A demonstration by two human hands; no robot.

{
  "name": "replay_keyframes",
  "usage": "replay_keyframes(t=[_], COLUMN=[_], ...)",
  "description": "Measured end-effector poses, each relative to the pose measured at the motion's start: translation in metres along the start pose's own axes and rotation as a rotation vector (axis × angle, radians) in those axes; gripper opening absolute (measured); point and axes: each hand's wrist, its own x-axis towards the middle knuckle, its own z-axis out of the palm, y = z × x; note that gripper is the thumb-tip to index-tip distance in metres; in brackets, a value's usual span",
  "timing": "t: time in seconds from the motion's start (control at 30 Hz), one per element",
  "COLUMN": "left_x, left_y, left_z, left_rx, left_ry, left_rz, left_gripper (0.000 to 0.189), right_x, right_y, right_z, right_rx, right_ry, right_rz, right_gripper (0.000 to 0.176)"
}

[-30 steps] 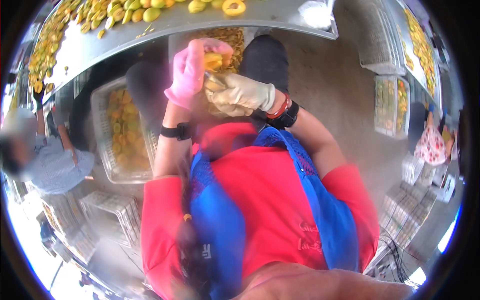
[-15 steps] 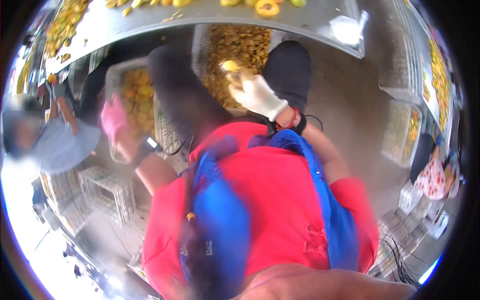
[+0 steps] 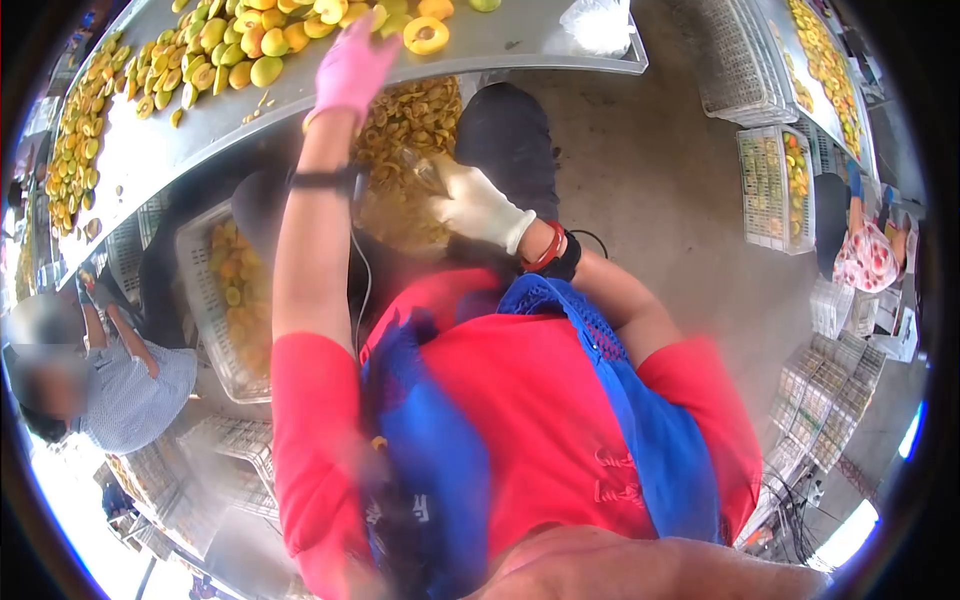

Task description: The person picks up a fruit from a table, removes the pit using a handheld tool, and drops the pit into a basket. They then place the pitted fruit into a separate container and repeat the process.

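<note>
My left hand (image 3: 352, 68), in a pink glove, reaches over the edge of the metal table (image 3: 480, 45) with its fingers spread, beside the heap of yellow-green fruit (image 3: 262, 42). A halved fruit (image 3: 426, 36) lies just right of it. My right hand (image 3: 478, 205), in a white glove, is closed round a small metal tool (image 3: 425, 172) that is partly hidden and blurred. It is above a crate of cut fruit pieces (image 3: 412, 118) between my legs.
A white crate of fruit (image 3: 240, 285) stands on the floor at the left. A clear plastic bag (image 3: 597, 25) lies near the table's corner. Stacked crates (image 3: 740, 60) are at the right. One person (image 3: 135, 385) sits at the left, another (image 3: 868, 258) far right.
My left hand has moved from the left crate up to the table. My right hand has lowered slightly, and the yellow fruit that was at its fingertips no longer shows. The view has shifted.
</note>
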Motion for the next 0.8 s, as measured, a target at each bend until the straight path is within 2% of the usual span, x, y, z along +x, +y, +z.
replay_keyframes(t=[0.03,0.07,0.13,0.23,0.33,0.37,0.43,0.5,0.53,0.57,0.6,0.67,0.8], left_x=[0.019,0.030,0.057,0.057,0.056,0.057,0.039,0.035,0.025,0.009,-0.010,-0.040,-0.076], left_y=[0.004,0.013,-0.001,0.015,0.010,0.007,0.002,-0.016,-0.007,0.000,0.010,0.019,0.013], left_z=[0.018,0.039,0.067,0.070,0.068,0.065,0.053,0.050,0.037,0.020,0.002,-0.024,-0.045], left_rx=[-0.015,0.108,0.350,0.518,0.391,0.249,0.075,-0.073,-0.318,-0.564,-0.811,-0.952,-1.173], left_ry=[-0.090,-0.049,-0.051,-0.248,-0.370,-0.427,-0.251,-0.082,-0.082,-0.081,-0.077,-0.094,-0.212], left_rz=[0.059,0.110,0.284,0.180,0.065,-0.032,-0.084,-0.182,-0.225,-0.266,-0.308,-0.337,-0.305], left_gripper=[0.070,0.066,0.071,0.073,0.071,0.071,0.071,0.072,0.069,0.066,0.064,0.058,0.050], right_x=[-0.002,-0.005,-0.008,-0.009,-0.007,-0.006,-0.003,0.003,0.004,0.004,0.005,0.007,0.015], right_y=[0.000,-0.005,-0.017,-0.014,-0.013,-0.014,-0.017,-0.009,-0.012,-0.018,-0.031,-0.048,-0.056], right_z=[-0.003,-0.009,-0.019,-0.023,-0.023,-0.023,-0.022,-0.015,-0.013,-0.018,-0.022,-0.028,-0.023], right_rx=[0.008,0.025,0.064,0.119,0.161,0.198,0.264,0.254,0.252,0.428,0.450,0.487,0.440], right_ry=[0.037,0.025,0.000,0.015,0.008,0.003,-0.017,0.092,0.148,0.074,0.069,0.053,0.054], right_rz=[-0.011,0.044,0.156,0.189,0.202,0.229,0.280,0.103,0.019,0.127,0.159,0.217,0.189], right_gripper=[0.032,0.032,0.032,0.031,0.030,0.030,0.031,0.029,0.029,0.025,0.024,0.022,0.023])
